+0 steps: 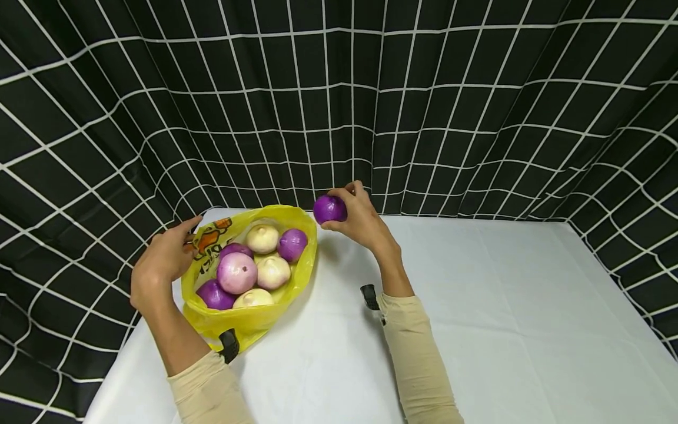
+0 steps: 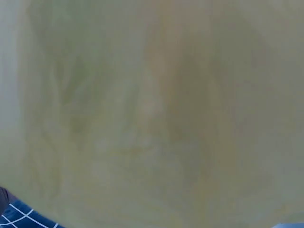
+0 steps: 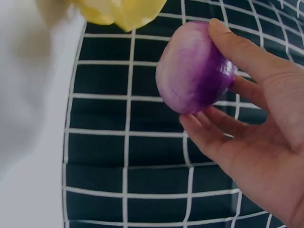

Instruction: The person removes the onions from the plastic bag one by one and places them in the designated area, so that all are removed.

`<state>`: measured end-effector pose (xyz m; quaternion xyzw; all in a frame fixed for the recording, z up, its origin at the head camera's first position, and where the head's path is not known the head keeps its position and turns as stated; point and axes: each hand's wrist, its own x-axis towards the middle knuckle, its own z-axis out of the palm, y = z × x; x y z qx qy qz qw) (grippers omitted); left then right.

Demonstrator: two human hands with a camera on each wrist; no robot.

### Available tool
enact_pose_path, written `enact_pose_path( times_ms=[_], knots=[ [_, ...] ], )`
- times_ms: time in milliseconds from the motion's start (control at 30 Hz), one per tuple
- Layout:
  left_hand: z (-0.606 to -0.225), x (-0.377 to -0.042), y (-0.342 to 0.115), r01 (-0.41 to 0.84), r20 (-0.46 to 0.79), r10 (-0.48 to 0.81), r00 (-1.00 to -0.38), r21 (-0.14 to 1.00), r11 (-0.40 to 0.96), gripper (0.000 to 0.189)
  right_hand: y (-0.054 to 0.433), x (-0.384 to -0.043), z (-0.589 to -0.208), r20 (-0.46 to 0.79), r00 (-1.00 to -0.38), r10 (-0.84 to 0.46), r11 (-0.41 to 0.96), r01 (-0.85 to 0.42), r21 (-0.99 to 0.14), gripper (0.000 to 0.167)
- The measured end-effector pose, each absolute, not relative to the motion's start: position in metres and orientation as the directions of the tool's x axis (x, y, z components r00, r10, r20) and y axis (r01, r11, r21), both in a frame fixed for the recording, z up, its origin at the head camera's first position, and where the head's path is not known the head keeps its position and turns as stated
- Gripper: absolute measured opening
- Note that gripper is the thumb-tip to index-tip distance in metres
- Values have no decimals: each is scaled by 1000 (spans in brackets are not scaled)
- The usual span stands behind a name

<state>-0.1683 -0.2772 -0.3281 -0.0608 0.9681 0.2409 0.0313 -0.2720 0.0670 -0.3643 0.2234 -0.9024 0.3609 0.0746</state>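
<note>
In the head view a yellow plastic bag [image 1: 299,294] stands with its mouth wide, printed on its inner left side. Inside lie several peeled onions, some purple like the pale purple onion [image 1: 236,273], others white like the white onion [image 1: 272,272]. My left hand [image 1: 161,265] holds the bag's left rim. Blurred yellow plastic [image 2: 142,118] fills nearly all of the left wrist view, hiding those fingers. Just right of the bag's far rim, my right hand [image 1: 362,218] grips a purple onion [image 1: 329,209] between thumb and fingers, raised over the table. The right wrist view shows that onion [image 3: 192,69] glossy and paler on one side.
A white cloth covers the table [image 1: 492,306], stretching far to the right of the bag. Black curtain with a white grid [image 1: 339,106] hangs behind the table and along both sides. Dark straps [image 1: 369,297] stick out near both sleeve cuffs.
</note>
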Motion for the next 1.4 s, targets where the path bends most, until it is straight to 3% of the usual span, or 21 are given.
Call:
enact_pose_path(
  times_ms=[667,967,1400],
  knots=[
    [-329,-171,-276,-121,-123,-73,-990,451,884,73,97,-302,-408,51,-964,-260,793,-243,-559,64],
    [-328,-171,-275,-124,-123,-76,-990,455,882,73,94,-308,-431,-29,-964,-264,813,-207,-545,67],
    [-328,-171,-276,-124,-129,-73,-989,450,884,72,94,-308,-429,-52,-958,-282,803,-206,-560,70]
  ],
)
